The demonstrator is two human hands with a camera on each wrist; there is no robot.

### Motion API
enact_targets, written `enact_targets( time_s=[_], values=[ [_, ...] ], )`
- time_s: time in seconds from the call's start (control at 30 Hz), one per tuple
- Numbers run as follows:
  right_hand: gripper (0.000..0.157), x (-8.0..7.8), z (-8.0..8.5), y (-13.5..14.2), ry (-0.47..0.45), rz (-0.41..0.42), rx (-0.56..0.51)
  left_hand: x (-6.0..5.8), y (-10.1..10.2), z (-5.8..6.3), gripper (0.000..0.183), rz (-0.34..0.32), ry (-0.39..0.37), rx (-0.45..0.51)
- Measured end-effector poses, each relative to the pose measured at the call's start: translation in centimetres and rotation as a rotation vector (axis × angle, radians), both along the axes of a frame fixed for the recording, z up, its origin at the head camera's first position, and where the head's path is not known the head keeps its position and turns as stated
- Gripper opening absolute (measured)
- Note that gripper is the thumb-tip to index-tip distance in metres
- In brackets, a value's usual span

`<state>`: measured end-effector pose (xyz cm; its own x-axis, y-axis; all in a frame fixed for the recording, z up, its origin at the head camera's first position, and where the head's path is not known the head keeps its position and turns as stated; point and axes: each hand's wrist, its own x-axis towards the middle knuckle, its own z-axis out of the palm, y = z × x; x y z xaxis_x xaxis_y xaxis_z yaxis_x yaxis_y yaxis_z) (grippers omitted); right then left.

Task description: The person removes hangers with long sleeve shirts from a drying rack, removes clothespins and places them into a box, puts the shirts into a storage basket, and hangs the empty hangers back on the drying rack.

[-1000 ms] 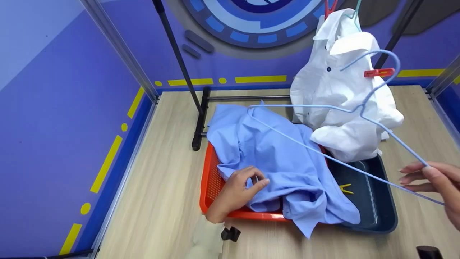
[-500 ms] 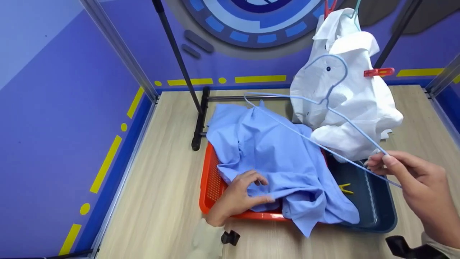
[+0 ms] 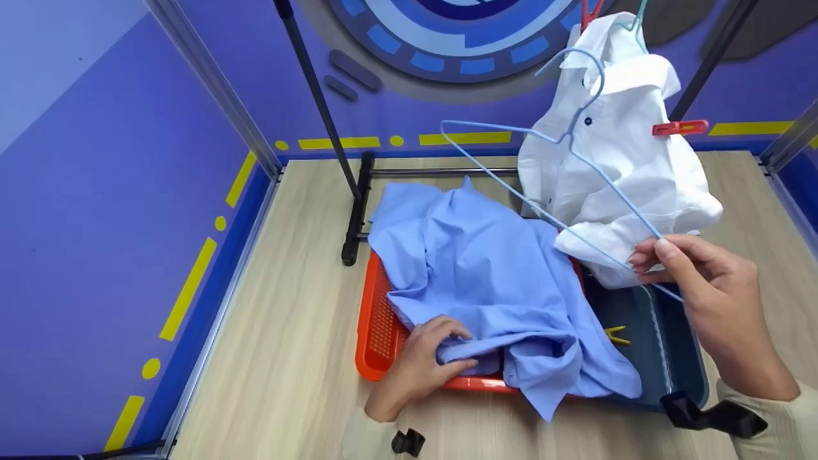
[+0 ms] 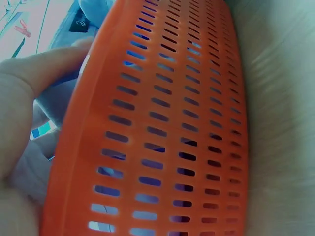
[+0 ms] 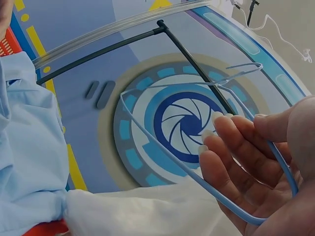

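A light blue button shirt lies heaped over an orange-red perforated basket. My left hand is at the shirt's near left edge, fingers and thumb apart with a fold of cloth between them. In the left wrist view, the basket wall hides much of this hand. My right hand pinches a blue wire hanger by one end, between thumb and fingers. The right wrist view shows the hanger crossing the palm, its hook farthest from the hand.
A white shirt hangs at the back right, with a red clothespin on its side. Beside the basket stands a dark blue tub holding a yellow clothespin. A black rack post rises behind on the left.
My right hand has come leftward and up with the hanger, whose hook now stands higher before the white shirt. My left hand has shifted slightly down along the blue shirt's edge.
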<state>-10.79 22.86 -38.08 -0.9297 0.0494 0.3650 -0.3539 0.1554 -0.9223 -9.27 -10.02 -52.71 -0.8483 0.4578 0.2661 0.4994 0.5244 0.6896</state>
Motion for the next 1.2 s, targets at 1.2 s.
enact_targets(
  time_s=[1.2],
  values=[
    [0.028,-6.6,3.7,-8.1,0.02,-0.009,-0.007,0.8,0.1,-0.4,0.027,0.068,0.019,0.067]
  ],
)
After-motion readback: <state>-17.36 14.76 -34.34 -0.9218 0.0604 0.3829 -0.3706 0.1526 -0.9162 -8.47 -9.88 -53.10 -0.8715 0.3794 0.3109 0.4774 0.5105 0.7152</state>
